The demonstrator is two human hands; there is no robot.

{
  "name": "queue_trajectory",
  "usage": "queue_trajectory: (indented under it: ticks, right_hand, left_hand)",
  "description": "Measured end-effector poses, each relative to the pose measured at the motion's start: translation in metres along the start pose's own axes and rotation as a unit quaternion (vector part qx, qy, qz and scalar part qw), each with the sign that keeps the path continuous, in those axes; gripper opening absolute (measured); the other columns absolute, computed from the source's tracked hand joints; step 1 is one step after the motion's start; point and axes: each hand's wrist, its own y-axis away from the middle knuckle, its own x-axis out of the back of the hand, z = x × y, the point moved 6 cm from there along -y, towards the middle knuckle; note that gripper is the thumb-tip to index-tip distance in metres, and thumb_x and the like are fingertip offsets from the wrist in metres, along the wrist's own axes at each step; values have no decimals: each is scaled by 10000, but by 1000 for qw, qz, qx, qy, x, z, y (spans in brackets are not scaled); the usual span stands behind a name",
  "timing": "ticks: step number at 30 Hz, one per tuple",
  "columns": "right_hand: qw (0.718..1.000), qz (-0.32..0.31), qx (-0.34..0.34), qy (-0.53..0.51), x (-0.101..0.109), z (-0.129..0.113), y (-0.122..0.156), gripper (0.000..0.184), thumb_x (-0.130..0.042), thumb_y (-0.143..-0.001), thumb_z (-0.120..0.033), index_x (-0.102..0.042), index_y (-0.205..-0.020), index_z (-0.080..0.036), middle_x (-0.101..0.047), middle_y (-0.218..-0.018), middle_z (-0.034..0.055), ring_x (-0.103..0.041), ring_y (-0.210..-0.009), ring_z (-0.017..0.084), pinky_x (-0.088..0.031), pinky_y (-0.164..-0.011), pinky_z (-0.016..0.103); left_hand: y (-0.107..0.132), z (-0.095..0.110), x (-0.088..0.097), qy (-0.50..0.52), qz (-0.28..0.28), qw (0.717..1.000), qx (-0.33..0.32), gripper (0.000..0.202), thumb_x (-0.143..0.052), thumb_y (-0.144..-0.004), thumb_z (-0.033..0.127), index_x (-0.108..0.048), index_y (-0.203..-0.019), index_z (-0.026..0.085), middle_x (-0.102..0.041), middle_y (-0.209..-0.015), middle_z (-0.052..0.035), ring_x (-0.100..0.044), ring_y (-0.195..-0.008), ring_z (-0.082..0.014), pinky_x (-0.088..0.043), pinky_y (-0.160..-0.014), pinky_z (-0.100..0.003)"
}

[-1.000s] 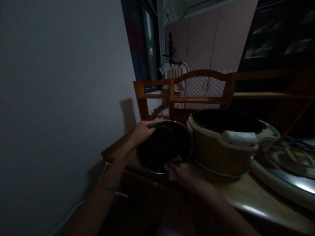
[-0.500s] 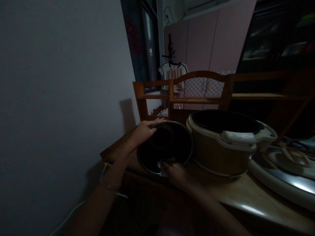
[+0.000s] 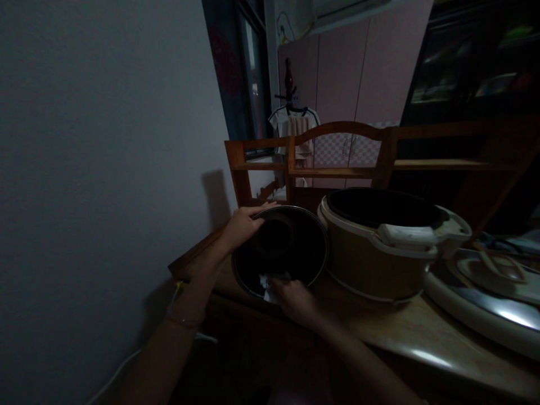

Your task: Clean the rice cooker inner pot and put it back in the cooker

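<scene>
A dark round inner pot (image 3: 291, 242) is tipped on its side on the wooden desk, its opening facing me. My left hand (image 3: 242, 227) is closed over the pot's upper left rim, thumb on the near side and fingers along the top edge. Bunched in the fingers of my right hand (image 3: 296, 299) is a white tissue or thin cloth (image 3: 269, 293), pressed at the pot's lower rim and inner wall. Right beside the pot stands a large cooker body (image 3: 371, 270) with a white handle (image 3: 408, 234) and a dark interior.
A big lid (image 3: 476, 304) with a shiny metal band lies on the right of the desk (image 3: 405, 337). Wooden shelving (image 3: 337, 172) rises along the desk's back edge. A plain wall (image 3: 105, 140) closes off the left, and a white cable (image 3: 113, 374) hangs below.
My right hand and the white tissue or cloth have slid a little left along the pot's lower rim. My left hand keeps its place on the rim.
</scene>
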Motion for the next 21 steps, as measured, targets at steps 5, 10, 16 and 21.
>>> queue_trajectory:
  ticks: [5, 10, 16, 21]
  right_hand:
    - [1000, -10, 6, 9, 1, 9, 7, 589, -465, -815, -70, -461, -1393, -176, -725, -1067, 90, -692, -818, 211, -449, -678, 277]
    - [999, -3, 4, 40, 13, 16, 26, 541, -463, -868, -112, -460, -1408, -152, -709, -967, 108, -659, -837, 222, -433, -696, 289]
    - [990, 4, 18, 139, 31, 22, 42, 528, -447, -874, -102, -487, -1400, -88, -698, -986, 147, -641, -831, 257, -436, -671, 341]
    - [988, -6, -5, 153, 40, 25, 44, 510, -444, -870, -94, -525, -1374, -108, -698, -1042, 151, -641, -831, 256, -437, -660, 346]
  left_hand:
    - [2, -2, 2, 17, -4, 1000, -7, 444, -549, -833, 207, -639, -1255, 308, -628, -1310, 72, -540, -1290, -170, -333, -1168, -308]
    - [2, 0, 1, 34, -8, 999, -4, 481, -543, -804, 181, -635, -1263, 291, -630, -1308, 59, -516, -1316, -188, -323, -1178, -335]
    - [0, 12, -1, 22, -17, 999, 17, 523, -505, -764, 120, -652, -1244, 267, -632, -1301, 54, -527, -1303, -168, -303, -1191, -341]
    - [-1, 11, -1, 12, -13, 1000, 7, 536, -506, -758, 110, -650, -1243, 285, -633, -1296, 59, -540, -1291, -167, -333, -1174, -324]
